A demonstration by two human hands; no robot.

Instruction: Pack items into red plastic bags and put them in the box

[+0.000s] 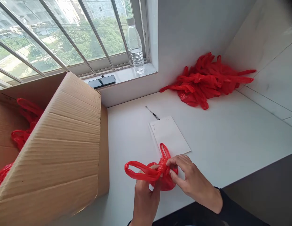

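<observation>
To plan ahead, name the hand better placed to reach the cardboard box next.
Likely the left hand: it's nearer the cardboard box; the right hand touches the far side of the red bag.

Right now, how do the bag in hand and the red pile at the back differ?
Left hand and right hand hold the bag; nothing holds the pile. The bag is one small bundle; the pile is much bigger and spread wide. The bag is bunched tight near its top; the pile is a loose tangle. Both are red, crinkled plastic.
</observation>
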